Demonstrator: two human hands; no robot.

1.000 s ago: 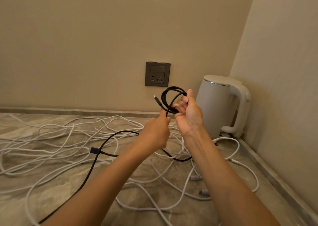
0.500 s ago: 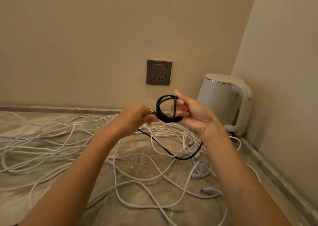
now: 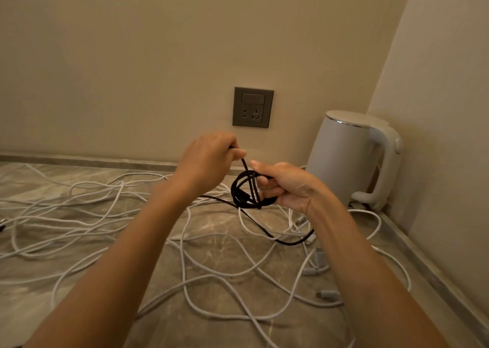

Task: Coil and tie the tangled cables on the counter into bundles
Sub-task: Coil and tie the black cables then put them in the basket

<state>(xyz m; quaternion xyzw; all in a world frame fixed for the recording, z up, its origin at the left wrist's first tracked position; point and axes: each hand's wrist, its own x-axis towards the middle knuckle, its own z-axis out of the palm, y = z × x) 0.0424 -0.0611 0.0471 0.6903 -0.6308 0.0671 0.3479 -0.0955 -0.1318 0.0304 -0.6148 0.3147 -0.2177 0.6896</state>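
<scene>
Near the corner kettle (image 3: pixel 341 159), the coiled black cable (image 3: pixel 239 197) is clutched by the right hand (image 3: pixel 289 186), its end pinched by the left hand (image 3: pixel 209 157).

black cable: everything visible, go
The black cable is thin and matte, its jacket material unclear. Part of it is wound into a small coil of several loops, gripped in the right hand. One strand rises from the coil to the left hand, which pinches it. The rest hangs slack, crossing the white cables on the counter and curving right under the forearm.
</scene>
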